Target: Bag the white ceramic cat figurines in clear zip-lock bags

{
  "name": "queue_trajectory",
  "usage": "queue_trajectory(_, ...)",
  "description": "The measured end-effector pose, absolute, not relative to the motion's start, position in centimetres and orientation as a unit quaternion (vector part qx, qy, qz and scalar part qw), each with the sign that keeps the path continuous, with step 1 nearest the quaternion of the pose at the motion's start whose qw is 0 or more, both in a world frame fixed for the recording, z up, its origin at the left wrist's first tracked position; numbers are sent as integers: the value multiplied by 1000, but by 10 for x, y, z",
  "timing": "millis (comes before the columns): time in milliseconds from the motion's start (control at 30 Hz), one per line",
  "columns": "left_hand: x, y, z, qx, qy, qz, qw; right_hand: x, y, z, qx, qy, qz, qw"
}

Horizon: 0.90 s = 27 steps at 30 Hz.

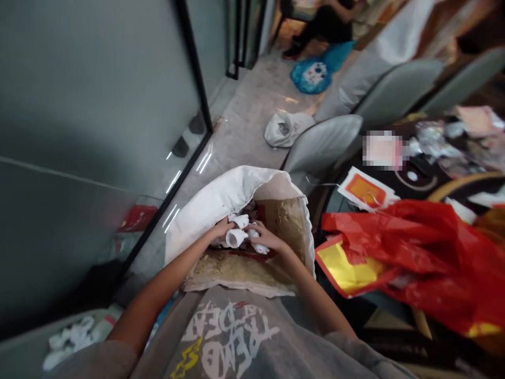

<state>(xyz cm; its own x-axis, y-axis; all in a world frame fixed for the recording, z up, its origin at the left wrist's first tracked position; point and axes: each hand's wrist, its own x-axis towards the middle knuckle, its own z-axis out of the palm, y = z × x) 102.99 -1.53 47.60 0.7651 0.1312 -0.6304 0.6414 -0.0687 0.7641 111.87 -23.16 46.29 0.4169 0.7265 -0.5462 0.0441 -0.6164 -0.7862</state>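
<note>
A white, flared hollow piece (235,238), its material unclear, is held inside an open white sack (221,197), just above a heap of similar pieces. It lies nearer the left hand (223,229), with its long axis running roughly crosswise and its wide mouth turned toward that hand. The left fingers (226,223) are curled closely around it. The right hand (268,238) is just beside its narrow end, with the right fingers (262,237) bent over a slimmer white piece (259,247) marked with red; whether that piece is gripped cannot be told. A third white piece (240,221) sits just above the left fingers. The sack's stained tan lining (282,223) is folded back against a grey printed T-shirt (229,337). A crumpled red plastic bag (394,258) lies to the right, and grey chairs (321,142) line a walkway beside a glass partition (98,105).
</note>
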Motion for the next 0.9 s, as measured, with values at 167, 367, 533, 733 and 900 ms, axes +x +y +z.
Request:
queue_trajectory(167,1013,-34,501,767,352,-156,513,1141,-250,468,-788,-291,455,296)
queue_trajectory(367,1031,-27,549,803,387,-97,443,1168,-216,504,-789,-381,369,311)
queue_trajectory(533,1015,-29,597,795,336,-45,503,1155,-217,572,-772,-415,312,366)
queue_trajectory(733,904,-46,641,663,310,107,673,1095,-204,667,-700,-569,258,347)
queue_trajectory(900,766,-50,636,544,331,261,726,1016,-147,686,-611,-679,263,310)
